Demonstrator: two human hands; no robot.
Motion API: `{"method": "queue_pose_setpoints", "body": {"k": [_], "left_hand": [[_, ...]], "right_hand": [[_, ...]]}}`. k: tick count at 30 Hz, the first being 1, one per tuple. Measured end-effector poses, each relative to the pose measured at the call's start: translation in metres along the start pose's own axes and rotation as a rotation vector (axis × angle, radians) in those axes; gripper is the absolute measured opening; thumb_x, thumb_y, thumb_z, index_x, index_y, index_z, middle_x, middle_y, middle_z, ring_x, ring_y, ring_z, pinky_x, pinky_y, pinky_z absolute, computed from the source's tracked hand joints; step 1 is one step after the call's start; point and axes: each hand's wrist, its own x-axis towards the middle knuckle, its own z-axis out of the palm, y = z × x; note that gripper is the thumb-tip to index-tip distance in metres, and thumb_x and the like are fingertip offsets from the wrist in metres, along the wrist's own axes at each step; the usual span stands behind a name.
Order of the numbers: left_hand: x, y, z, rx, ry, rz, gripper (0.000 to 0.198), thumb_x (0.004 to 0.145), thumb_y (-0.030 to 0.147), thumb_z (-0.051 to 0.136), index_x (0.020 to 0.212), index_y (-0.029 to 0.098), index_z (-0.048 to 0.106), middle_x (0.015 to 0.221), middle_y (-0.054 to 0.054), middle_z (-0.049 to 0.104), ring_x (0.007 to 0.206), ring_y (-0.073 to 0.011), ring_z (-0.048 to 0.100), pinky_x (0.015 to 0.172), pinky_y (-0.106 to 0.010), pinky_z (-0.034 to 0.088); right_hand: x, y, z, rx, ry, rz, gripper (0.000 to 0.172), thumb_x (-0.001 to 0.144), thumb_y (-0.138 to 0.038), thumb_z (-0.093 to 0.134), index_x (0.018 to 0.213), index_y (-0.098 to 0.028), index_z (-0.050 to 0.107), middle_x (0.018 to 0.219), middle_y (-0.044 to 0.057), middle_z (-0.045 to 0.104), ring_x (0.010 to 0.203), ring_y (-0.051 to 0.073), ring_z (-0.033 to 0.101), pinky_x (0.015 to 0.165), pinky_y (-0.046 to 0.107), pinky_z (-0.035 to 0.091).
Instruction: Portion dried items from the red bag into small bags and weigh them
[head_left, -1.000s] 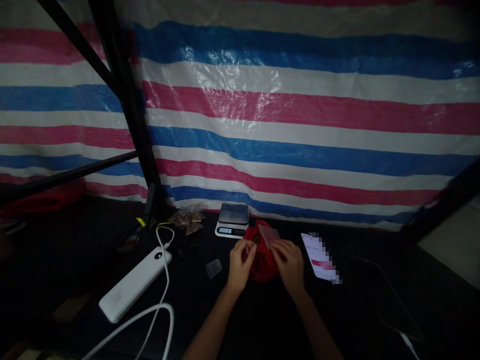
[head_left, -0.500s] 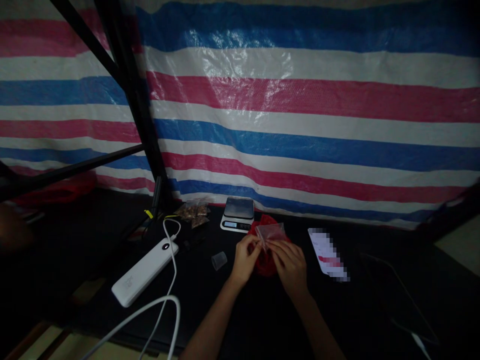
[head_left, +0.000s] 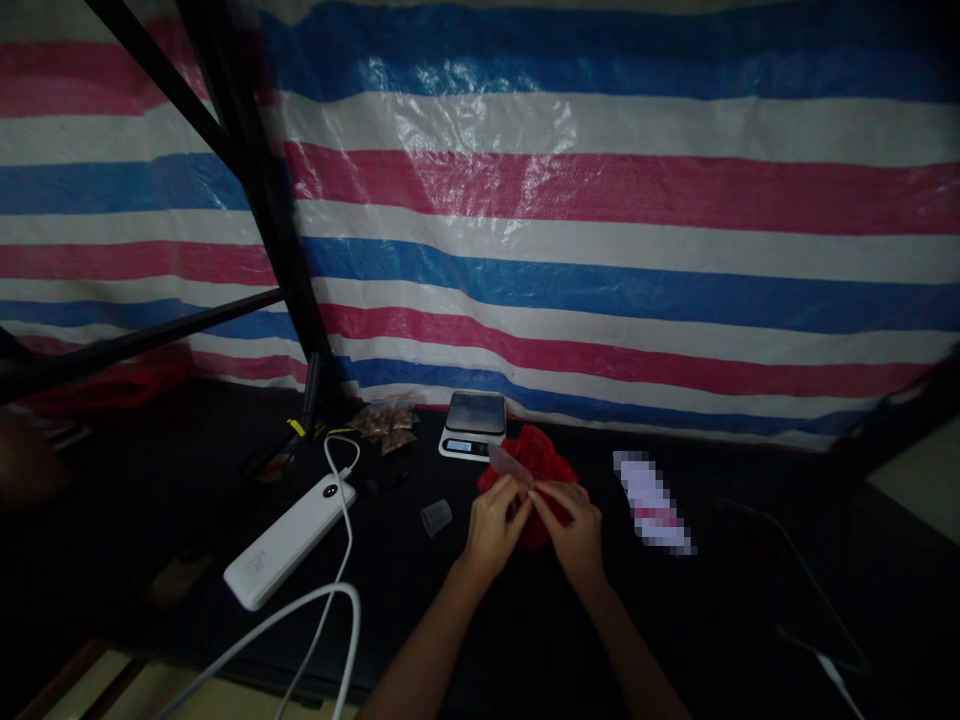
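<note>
left hand [head_left: 493, 530], right hand [head_left: 574, 530]: fingers [head_left: 519, 496] pinched narrow on clear plastic bag [head_left: 508, 463], red bag [head_left: 544, 462] just behind

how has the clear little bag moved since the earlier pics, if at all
Yes, the clear bag has shifted left in view, closer to the scale, which has stayed in about the same spot.

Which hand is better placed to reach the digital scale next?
Probably the left hand: it sits closer to the digital scale, while the right hand is farther off, with the red bag lying more in its way.
</note>
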Motion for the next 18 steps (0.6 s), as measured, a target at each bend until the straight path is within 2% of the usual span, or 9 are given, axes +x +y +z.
{"method": "queue_pose_setpoints", "body": {"k": [3,8,12,15,18], "left_hand": [[0.0001,-0.0017,0.0007,0.013,-0.015,0.027,0.017,0.084,0.025,0.044,0.082,0.016,0.057,0.073,-0.003,0.055,0.065,-0.0114,0.050,0.060,-0.021,0.040],[0.0024,0.0010,-0.0027,-0.008,0.001,0.021,0.023,0.086,0.022,0.037,0.081,0.017,0.059,0.081,-0.004,0.058,0.078,-0.0137,0.054,0.072,-0.024,0.042],[0.0026,0.0032,-0.0018,0.037,-0.022,0.001,0.025,0.087,0.023,0.035,0.083,0.017,0.059,0.080,-0.004,0.058,0.077,-0.0135,0.054,0.072,-0.024,0.042],[0.0020,0.0028,0.0012,0.084,-0.032,-0.011,0.024,0.086,0.025,0.036,0.079,0.017,0.058,0.074,-0.003,0.055,0.069,-0.0119,0.052,0.065,-0.022,0.042],[0.0006,0.0008,0.0033,0.134,0.001,-0.011,0.023,0.085,0.025,0.038,0.072,0.017,0.056,0.067,-0.001,0.051,0.060,-0.0097,0.049,0.058,-0.020,0.039]], "right_hand": [[0.0007,0.0034,0.0020,0.097,-0.008,0.051,0.015,0.076,-0.031,0.056,0.079,-0.021,0.067,0.076,0.004,0.069,0.071,0.019,0.062,0.071,0.034,0.046],[0.0007,0.0045,0.0033,0.127,-0.039,0.088,0.018,0.078,-0.029,0.053,0.082,-0.020,0.067,0.077,0.005,0.069,0.072,0.018,0.062,0.068,0.033,0.049],[-0.0002,0.0030,0.0025,-0.040,-0.004,0.023,0.019,0.079,-0.026,0.050,0.083,-0.020,0.067,0.072,0.004,0.069,0.066,0.017,0.061,0.065,0.031,0.048],[-0.0011,0.0025,0.0022,-0.207,0.010,-0.040,0.019,0.078,-0.025,0.050,0.080,-0.021,0.068,0.071,0.004,0.069,0.059,0.015,0.061,0.063,0.029,0.046],[-0.0011,0.0025,0.0021,-0.277,-0.015,-0.017,0.020,0.078,-0.026,0.049,0.079,-0.021,0.068,0.073,0.004,0.070,0.059,0.014,0.062,0.060,0.025,0.044]]}}
